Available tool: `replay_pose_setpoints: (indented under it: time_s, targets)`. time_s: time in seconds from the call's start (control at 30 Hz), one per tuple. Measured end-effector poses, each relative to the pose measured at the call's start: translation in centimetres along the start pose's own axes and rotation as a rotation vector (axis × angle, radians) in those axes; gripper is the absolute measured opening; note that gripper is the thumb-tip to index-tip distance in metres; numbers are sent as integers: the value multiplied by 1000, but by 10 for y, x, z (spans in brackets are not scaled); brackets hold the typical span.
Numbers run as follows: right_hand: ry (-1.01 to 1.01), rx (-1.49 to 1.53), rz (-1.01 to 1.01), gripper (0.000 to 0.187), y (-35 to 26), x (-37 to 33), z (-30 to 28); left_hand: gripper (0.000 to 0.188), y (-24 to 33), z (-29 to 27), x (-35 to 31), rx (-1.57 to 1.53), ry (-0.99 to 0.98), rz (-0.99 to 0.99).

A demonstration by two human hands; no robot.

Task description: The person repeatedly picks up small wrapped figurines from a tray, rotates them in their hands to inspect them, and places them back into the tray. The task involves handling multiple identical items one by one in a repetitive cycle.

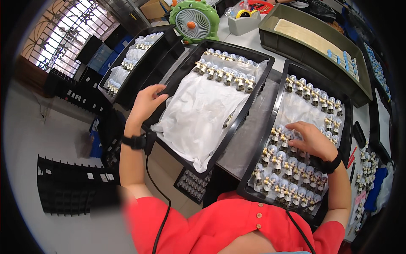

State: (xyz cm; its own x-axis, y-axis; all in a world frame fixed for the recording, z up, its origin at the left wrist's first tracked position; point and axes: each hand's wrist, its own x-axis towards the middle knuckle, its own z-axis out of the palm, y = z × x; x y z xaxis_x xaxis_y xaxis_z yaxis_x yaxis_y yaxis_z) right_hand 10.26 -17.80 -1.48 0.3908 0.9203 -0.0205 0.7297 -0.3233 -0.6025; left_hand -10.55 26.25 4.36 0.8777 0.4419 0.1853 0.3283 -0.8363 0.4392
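Observation:
My left hand (pixel 148 103) is open and empty, thumb and fingers apart, beside the left rim of the middle black tray (pixel 258 99). Inside that tray, small figurines (pixel 228 77) with pale blue hair and white-and-gold outfits stand in rows at the far end. A crumpled white plastic sheet (pixel 198 114) covers most of its near part. My right hand (pixel 313 142) is over the right black tray (pixel 277 106), its thumb and forefinger curved but apart around the figurines. One figurine (pixel 286 136) is close to the fingertips. The other fingers are partly hidden. Several figurine rows (pixel 292 169) fill its near half.
A green animal-shaped fan (pixel 192 22), a tape dispenser (pixel 244 21) and a deep olive bin (pixel 270 36) stand at the back. Another black tray of figurines (pixel 165 51) is at the far left. More figurines (pixel 366 169) lie at the right. A cable (pixel 158 199) hangs from my left wrist.

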Motion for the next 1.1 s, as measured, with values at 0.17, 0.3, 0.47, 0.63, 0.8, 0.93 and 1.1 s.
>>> replay_pose_setpoints:
  time_s: [0.17,0.3,0.47,0.63,0.8,0.93,1.1]
  targets:
    - [24,21,-53,41,1,0,0,35,-40,2,-85,-22,134,-181]
    - [47,38,54,40,7,4,1,31,10,1,-102,-188,132,-214]
    - [112,8,0,51,5,7,22,24,121,27,-73,-598,64,160]
    - [65,-74,43,56,-23,15,26,23,216,75,-49,-860,-309,472]
    - [180,13,-148,42,14,16,42,25,253,123,-26,-1016,-507,370]
    - [179,149,-71,32,0,19,26,28,236,149,-19,-1023,-394,244]
    - [327,143,-106,31,1,13,10,43,226,175,-17,-960,-380,192]
